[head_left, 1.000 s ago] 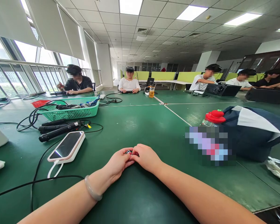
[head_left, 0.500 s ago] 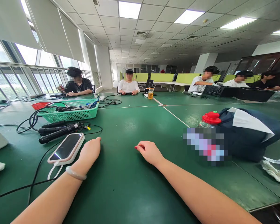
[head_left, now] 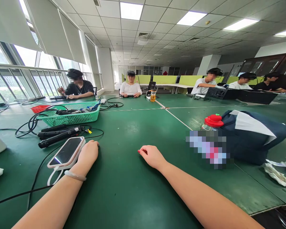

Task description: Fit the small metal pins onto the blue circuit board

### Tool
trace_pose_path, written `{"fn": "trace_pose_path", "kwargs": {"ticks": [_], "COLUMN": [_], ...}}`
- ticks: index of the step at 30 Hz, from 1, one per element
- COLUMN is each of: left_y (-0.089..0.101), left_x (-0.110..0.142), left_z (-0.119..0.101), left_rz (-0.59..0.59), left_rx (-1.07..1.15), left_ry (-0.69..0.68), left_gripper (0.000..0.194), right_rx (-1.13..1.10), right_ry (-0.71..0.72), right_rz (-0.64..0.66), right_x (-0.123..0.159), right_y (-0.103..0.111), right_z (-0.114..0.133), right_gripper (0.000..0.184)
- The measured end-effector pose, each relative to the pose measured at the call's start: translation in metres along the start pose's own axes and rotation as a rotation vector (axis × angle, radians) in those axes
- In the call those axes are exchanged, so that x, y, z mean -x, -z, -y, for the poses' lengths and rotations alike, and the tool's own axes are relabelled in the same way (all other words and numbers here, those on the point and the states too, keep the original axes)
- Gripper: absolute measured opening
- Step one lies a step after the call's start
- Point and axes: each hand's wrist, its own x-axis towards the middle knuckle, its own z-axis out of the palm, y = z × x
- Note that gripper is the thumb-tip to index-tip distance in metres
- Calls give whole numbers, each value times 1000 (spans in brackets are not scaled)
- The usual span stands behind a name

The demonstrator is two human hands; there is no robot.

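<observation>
My left hand rests knuckles-up on the green table, its side touching a phone on a white power bank. Its fingers are curled under, and anything in them is hidden. A pale bangle sits on that wrist. My right hand lies near the middle of the table, fingers bent in and a red thumbnail showing. I cannot see whether it holds anything. The two hands are well apart.
Black handheld devices with cables and a green basket lie at the left. A red-capped bottle and a dark bag sit at the right, with crumpled paper beyond. Several people sit at the far side.
A second ago both hands pinched a small object together at the centre. They have parted, and my left hand has slid left to the phone's edge while my right stayed in place.
</observation>
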Motion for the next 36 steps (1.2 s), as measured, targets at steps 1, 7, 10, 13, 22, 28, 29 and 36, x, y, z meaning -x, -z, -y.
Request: {"fn": "trace_pose_path", "kwargs": {"ticks": [1,7,10,13,22,28,29,36], "left_y": [0,-2,-3,-5,-6,-10,-10,-1], "left_x": [0,-2,-3,-4,-3,1,2,12], "left_z": [0,-1,-1,0,-3,-11,-12,-32], "left_rz": [-2,-28,-53,-86,-73,50,57,119], "left_rx": [-20,-99,-100,-82,0,56,62,130], "left_ry": [-5,-11,-20,-6,77,120,117,33], "left_gripper": [34,36,39,40,34,32,31,25], "right_rx": [-1,10,8,18,40,33,33,47], "right_ry": [-2,-5,-12,-8,-4,6,7,27], "right_rz": [4,23,30,39,52,48,49,55], "right_x": [0,0,-1,-1,-1,-1,-1,-2], "right_y": [0,1,1,1,1,0,0,0], "right_z": [0,1,1,1,1,0,0,0], "right_gripper": [33,31,30,30,31,29,29,29]}}
